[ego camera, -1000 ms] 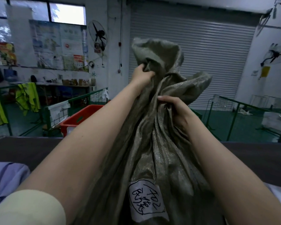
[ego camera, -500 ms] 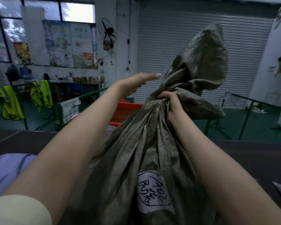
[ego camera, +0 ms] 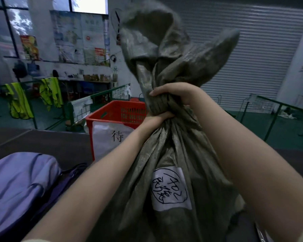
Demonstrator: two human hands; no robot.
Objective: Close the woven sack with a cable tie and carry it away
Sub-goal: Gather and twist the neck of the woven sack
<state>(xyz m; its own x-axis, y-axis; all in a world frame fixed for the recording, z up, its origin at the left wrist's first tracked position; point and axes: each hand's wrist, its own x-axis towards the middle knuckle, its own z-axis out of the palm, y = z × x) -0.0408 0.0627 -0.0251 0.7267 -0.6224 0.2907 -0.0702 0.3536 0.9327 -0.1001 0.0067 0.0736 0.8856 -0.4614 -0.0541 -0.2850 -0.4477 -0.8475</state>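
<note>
In the head view, a grey-green woven sack (ego camera: 164, 154) stands upright in the middle of the picture, close in front of the person. Its neck is gathered into a tight bunch, and the loose top flares open above it. A white label (ego camera: 170, 188) with handwritten marks in a drawn circle sits on the side of the sack facing the camera.

The right hand (ego camera: 175, 93) is wrapped around the gathered neck from the right, its fingers closed firmly on the cloth with the thumb tip showing at the left of the bunch. The left hand (ego camera: 156, 118) grips the neck just beneath it, touching the right hand; its fingers curl around the bunch and mostly go out of sight behind the cloth. Both forearms reach up from the lower corners of the picture on either side of the sack.

Behind the left forearm stands a red plastic crate (ego camera: 115, 112) with a white sheet bearing a character stuck on its near wall. A pale purple cloth bundle (ego camera: 19, 180) lies at the lower left on a dark surface (ego camera: 42, 142). Farther back, yellow safety vests (ego camera: 19, 100) hang on a green railing, and a grey roller door (ego camera: 252, 58) fills the wall behind the sack.
</note>
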